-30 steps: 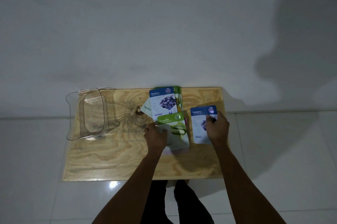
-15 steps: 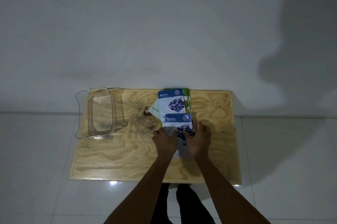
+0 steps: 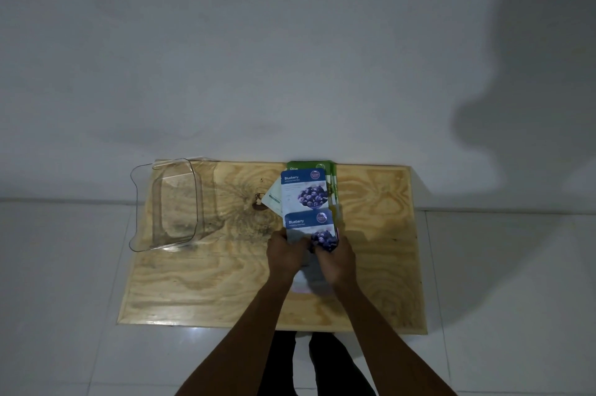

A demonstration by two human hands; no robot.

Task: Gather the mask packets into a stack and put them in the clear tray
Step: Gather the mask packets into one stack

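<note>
A blue "Blueberry" mask packet tops a small stack near the middle of the wooden board. My left hand and my right hand both grip that stack at its near end, one on each side. Behind it lies another Blueberry packet over a green Olive packet, with a white packet poking out to the left. The clear tray stands at the board's far left corner, holding nothing.
The board lies on a white tiled floor against a grey wall. My legs show below the board's near edge. A dark knot marks the wood left of the packets.
My right hand carried the Blueberry packet from the right onto the cucumber packet held by my left hand. Both hands now clasp the combined stack.
</note>
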